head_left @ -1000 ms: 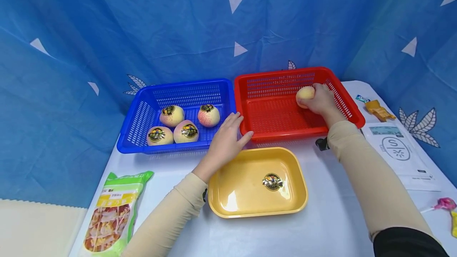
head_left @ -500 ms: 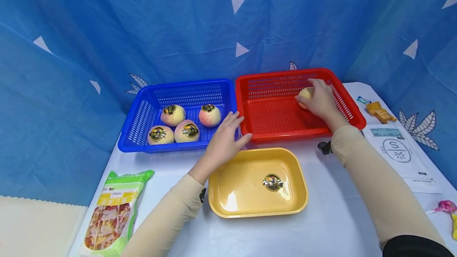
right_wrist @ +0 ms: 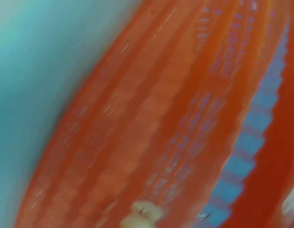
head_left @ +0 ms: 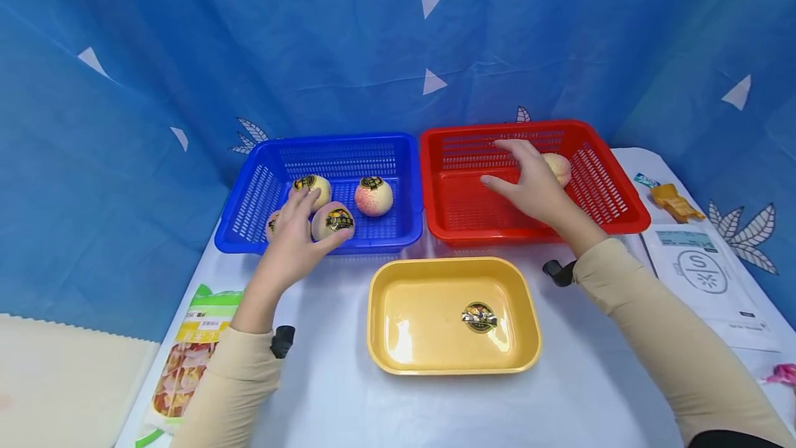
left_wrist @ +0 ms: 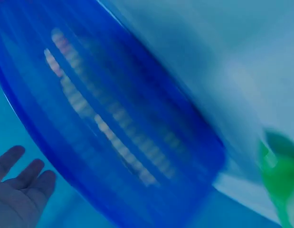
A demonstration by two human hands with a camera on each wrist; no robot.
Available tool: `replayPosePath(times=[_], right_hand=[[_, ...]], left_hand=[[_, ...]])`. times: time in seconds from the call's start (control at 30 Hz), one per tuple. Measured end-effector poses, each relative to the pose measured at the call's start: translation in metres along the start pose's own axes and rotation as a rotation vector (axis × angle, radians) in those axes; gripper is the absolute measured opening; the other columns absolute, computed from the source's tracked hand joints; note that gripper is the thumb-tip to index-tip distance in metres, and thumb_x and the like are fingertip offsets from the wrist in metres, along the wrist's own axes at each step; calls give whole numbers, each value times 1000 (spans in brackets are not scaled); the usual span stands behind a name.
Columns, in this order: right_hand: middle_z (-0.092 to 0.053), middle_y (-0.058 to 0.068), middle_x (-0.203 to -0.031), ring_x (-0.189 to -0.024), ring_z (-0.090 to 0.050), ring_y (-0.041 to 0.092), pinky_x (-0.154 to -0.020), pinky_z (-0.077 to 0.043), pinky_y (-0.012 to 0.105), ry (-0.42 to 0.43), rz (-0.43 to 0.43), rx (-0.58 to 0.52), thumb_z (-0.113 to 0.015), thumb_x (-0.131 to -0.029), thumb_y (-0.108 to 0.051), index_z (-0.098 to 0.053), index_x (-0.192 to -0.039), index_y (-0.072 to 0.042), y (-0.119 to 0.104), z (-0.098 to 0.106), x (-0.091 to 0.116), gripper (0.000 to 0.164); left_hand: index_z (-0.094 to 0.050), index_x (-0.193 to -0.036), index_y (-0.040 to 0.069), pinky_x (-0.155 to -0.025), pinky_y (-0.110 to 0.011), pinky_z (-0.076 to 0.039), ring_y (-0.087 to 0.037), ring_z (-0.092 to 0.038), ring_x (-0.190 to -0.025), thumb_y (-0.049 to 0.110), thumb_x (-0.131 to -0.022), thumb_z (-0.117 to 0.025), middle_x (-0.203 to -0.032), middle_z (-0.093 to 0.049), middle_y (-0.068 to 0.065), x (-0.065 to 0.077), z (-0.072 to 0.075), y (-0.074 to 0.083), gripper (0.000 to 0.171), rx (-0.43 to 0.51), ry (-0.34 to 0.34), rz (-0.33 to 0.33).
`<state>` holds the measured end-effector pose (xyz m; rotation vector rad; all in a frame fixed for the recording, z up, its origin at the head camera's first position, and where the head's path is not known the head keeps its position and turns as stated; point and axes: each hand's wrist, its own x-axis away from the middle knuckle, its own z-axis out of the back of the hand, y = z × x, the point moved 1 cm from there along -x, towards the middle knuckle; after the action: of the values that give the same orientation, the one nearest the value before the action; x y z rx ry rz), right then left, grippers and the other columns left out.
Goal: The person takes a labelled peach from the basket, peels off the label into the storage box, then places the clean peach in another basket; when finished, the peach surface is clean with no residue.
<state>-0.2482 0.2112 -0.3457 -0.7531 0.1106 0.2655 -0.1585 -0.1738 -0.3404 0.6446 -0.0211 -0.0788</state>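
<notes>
I see one peach [head_left: 560, 168] in the red basket [head_left: 485, 235], just beside my unclasped right hand [head_left: 536, 185]; my unclasped left hand [head_left: 292, 244] partly hides other peaches [head_left: 334, 217].

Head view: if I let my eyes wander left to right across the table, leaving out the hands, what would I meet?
Food packet → blue basket → red basket → orange wrapper → pink item at the picture's edge. I left out the yellow tray, which overlaps both baskets' spans.
</notes>
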Motion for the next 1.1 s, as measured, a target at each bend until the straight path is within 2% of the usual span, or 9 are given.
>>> replayPosePath(times=[0.07,0.23,0.37,0.47,0.73,0.97,1.1], right_hand=[[-41,10,-151,-136,-41,32,-107,-45,57,-27,25,-29,-73,-90,-33,-40,-150,-13,-12,-6,1,72],[-42,6,-151,-134,-45,27,-104,-50,52,-95,84,-49,-73,-89,-32,-41,-149,-16,-47,-26,1,69],[-43,5,-150,-134,-47,28,-104,-50,50,-180,126,-51,-74,-89,-32,-42,-148,-17,-73,-47,-5,68],[-44,5,-148,-132,-49,28,-105,-50,47,-256,156,-45,-73,-90,-32,-43,-147,-16,-90,-67,-11,66],[-47,9,-146,-134,-49,25,-111,-46,41,-424,195,-25,-70,-92,-34,-43,-147,-13,-116,-121,-26,65],[-50,10,-144,-132,-51,27,-111,-45,40,-489,189,-49,-74,-90,-30,-46,-144,-10,-129,-153,-37,65],[-51,11,-144,-130,-52,27,-110,-47,40,-520,155,-52,-76,-88,-28,-45,-145,-8,-135,-166,-41,68]], left_hand=[[-15,-160,9,-114,-76,-10,-45,1,-153,51,-88,-69,-167,-4,-18,2,11,-14,99,-20,-4,57],[-3,-159,2,-113,-76,-12,-51,6,-150,57,-87,-68,-165,6,-26,6,32,-46,111,-57,15,186],[2,-157,-2,-112,-77,-10,-50,12,-150,63,-86,-65,-163,10,-28,8,39,-63,117,-75,57,285],[4,-156,-5,-112,-76,-8,-50,14,-149,67,-85,-63,-162,11,-30,8,39,-72,122,-81,63,324],[14,-153,-6,-115,-73,-5,-47,20,-148,76,-80,-61,-161,19,-29,7,34,-81,133,-83,26,355],[13,-153,-7,-114,-74,-8,-49,17,-149,75,-78,-64,-161,16,-31,10,36,-80,136,-108,26,345],[13,-153,-8,-114,-74,-9,-51,15,-148,74,-77,-65,-160,16,-32,11,38,-79,137,-118,12,344]])
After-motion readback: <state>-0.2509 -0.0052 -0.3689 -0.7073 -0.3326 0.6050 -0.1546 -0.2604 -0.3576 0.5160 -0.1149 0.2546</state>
